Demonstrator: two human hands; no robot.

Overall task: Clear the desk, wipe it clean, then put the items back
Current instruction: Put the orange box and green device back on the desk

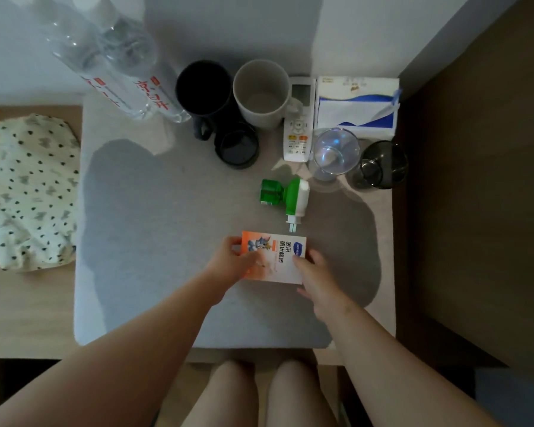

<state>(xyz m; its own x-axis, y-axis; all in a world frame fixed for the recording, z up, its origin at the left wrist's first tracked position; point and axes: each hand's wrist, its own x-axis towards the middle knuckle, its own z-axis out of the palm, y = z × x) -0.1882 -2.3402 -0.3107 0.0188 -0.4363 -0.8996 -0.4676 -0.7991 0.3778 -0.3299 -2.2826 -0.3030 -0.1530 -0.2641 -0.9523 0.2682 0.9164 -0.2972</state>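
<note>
From the head view, both hands meet on a small orange and white box (273, 257) lying flat near the middle front of the grey bench (154, 229). The left hand (233, 261) grips the box's left end, thumb on the top edge and fingers curled over its face; the right hand (316, 272) is closed on the right end, fingertips pressing the top face near the corner. Just behind the box, not quite touching it, a green and white plug-in device (285, 198) lies on its side with its prongs pointing toward the box. Along the back of the bench stand two clear water bottles (117, 60) with red lettering at the left, then a dark mug (205, 87) and a pale mug (261, 94) side by side. In front of the dark mug sits a round dark lid (236, 146). A white remote control (299, 118) lies just right of the pale mug, and beside it a blue and white tissue pack (356, 103) fills the back right corner. In front of the tissue pack are a clear glass (335, 152) and, to its right at the bench edge, a smoky dark glass (383, 164). A spotted pale cloth (28, 192) lies crumpled on the wooden surface left of the bench. The person's bare knees show below the front edge.
</note>
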